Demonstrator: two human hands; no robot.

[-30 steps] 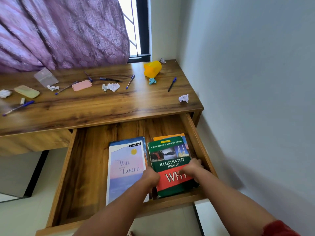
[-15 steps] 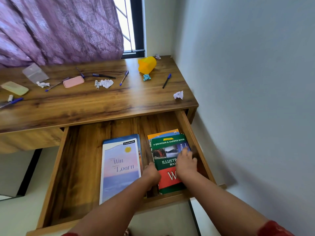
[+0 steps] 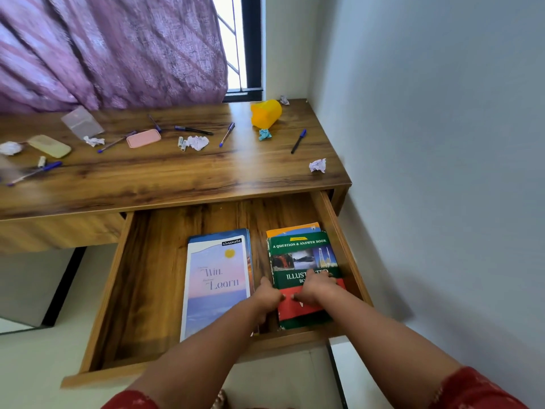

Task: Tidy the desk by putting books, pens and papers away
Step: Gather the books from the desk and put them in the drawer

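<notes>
Both hands are down in the open drawer (image 3: 97,320), working on the green book (image 3: 303,261). The right hand (image 3: 317,289) lies flat on its cover, fingers spread forward, pressing rather than gripping. The left hand (image 3: 269,295) is curled against the book's left edge, in the gap beside the notebook (image 3: 216,278); whether those fingers pinch the edge or only push it, I cannot tell. To my eye this is a squaring-up move: one hand holds the stack down while the other nudges it toward the drawer's right wall, so the two piles sit side by side with room to spare on the left.

The green book tops a small stack at the right of the drawer; an orange and blue cover (image 3: 292,229) peeks out at its far end. Its cover reads "A QUESTION & ANSWER BOOK", then "ILLUSTRATED" partly hidden by the fingers, with big white letters on the red band mostly covered. The notebook to its left carries a "classmate" label and the words "Win" and "Learn", and lies on another blue book.

Farther off, the desk (image 3: 177,178) still has work on it: pens (image 3: 226,134) scattered across the top, crumpled papers (image 3: 318,165), a pink case (image 3: 143,138) and a tipped yellow cup (image 3: 265,113) near the far right corner.
</notes>
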